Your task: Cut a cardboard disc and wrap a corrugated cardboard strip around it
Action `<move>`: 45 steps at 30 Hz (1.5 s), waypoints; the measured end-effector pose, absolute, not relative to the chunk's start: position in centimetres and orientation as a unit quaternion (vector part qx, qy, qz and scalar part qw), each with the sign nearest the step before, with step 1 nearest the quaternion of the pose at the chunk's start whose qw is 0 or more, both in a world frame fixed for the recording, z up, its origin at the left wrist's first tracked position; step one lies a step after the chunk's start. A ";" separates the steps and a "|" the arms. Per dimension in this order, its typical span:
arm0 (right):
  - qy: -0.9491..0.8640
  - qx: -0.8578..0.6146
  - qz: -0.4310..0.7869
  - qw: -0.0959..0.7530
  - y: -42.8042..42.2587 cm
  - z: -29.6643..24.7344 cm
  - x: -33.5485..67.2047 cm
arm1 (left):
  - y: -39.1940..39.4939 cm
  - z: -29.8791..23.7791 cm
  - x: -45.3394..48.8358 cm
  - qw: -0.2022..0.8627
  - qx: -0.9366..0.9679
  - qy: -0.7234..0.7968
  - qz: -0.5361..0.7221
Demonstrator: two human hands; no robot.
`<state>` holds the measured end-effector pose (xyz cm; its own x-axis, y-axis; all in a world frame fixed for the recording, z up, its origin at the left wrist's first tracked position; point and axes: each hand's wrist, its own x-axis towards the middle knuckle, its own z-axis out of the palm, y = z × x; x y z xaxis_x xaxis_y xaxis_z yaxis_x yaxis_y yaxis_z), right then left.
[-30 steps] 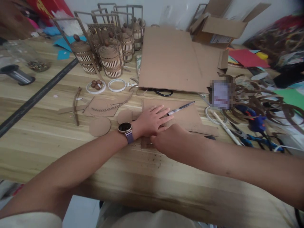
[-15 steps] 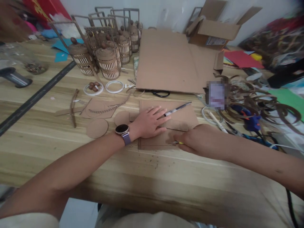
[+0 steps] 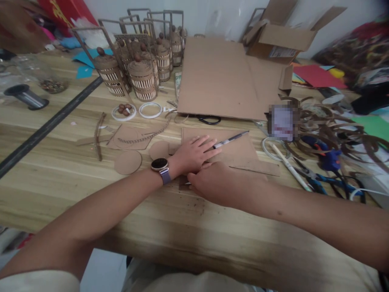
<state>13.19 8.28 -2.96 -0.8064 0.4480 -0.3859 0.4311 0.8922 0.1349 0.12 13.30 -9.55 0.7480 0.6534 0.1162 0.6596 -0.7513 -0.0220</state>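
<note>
My left hand (image 3: 194, 155) lies flat with fingers spread on a piece of brown cardboard (image 3: 240, 151), pressing it to the table. My right hand (image 3: 214, 178) is closed around a utility knife (image 3: 188, 183), mostly hidden by the fingers; only a bit of its blade end shows near the cardboard's lower left corner. The two hands touch or nearly touch. A pen (image 3: 231, 139) rests on the cardboard just beyond my left fingertips. To the right, a narrow cardboard strip (image 3: 261, 167) emerges from beneath my right hand. Cut cardboard discs (image 3: 128, 162) lie left of my wrist.
Lidded woven baskets (image 3: 142, 81) with tall handles stand at the back left. A large cardboard sheet (image 3: 215, 77) leans behind my hands, with scissors (image 3: 209, 119) at its edge. Pliers (image 3: 306, 170), a glue gun (image 3: 326, 156) and curled brown strips (image 3: 328, 121) crowd the right.
My right hand has moved left along the near part of the cardboard with the knife, up against my left hand. My left hand stays in place. The view has shifted slightly.
</note>
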 end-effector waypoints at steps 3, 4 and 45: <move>0.944 0.237 0.026 0.226 8.2 -2.8 13.0 | 13.3 -9.5 0.1 0.025 -0.935 -0.349 -0.056; 0.942 0.238 0.028 0.233 8.1 -2.7 12.8 | 13.3 -9.5 0.1 0.023 -0.935 -0.349 -0.057; 0.938 0.216 0.043 0.266 7.9 -1.6 12.0 | 13.3 -9.4 0.2 0.008 -0.934 -0.356 -0.045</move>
<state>12.01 7.85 -1.65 -0.7645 0.4286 -0.4815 0.3828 0.9028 0.1958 0.15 13.25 -9.37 0.7432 0.6631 0.0892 0.6645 -0.7471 0.0166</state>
